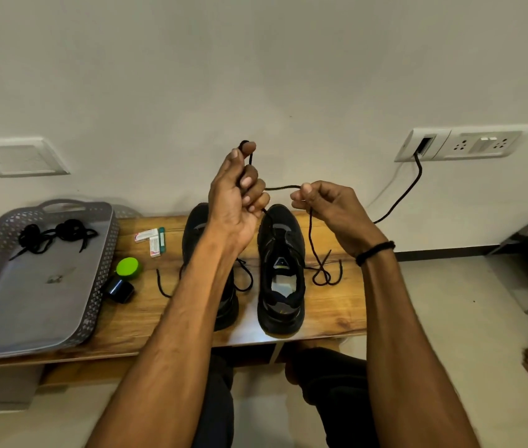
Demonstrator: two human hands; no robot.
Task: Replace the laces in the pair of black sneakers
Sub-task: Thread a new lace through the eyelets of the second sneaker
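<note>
Along a plain pale wall, a wooden bench [337, 305] is carrying all the things. At its left end a grey tray [29, 302] is holding a tangled bundle of black laces [52, 236], which I judge to be one set of the laces, put aside. Just beside the tray, small boxes [151, 240], a green round object [129, 268] and a dark roll [119, 290] are lying.

Next, the left sneaker [194, 227] is standing with its toe to the wall, mostly hidden under the forearm, and loose lace ends are lying on both its sides. Above it the left hand [233, 195] is gripping the black lace [282, 187], with fingers curled around it and one turn going over a raised fingertip. From this hand one part is running down to the toe end of the right sneaker [280, 286], and the other part is crossing to the right hand [330, 208], which is pinching it between thumb and finger. Below that hand the lace is hanging down to a loose loop on the bench, beside the shoe.

It seems the person is threading this sneaker at the lowest eyelets and is taking up the slack. The next move is asking for even ends, then one tip guided into the following eyelet.

Farther right, a wall socket [482, 143] is feeding a black cable [401, 195].
</note>
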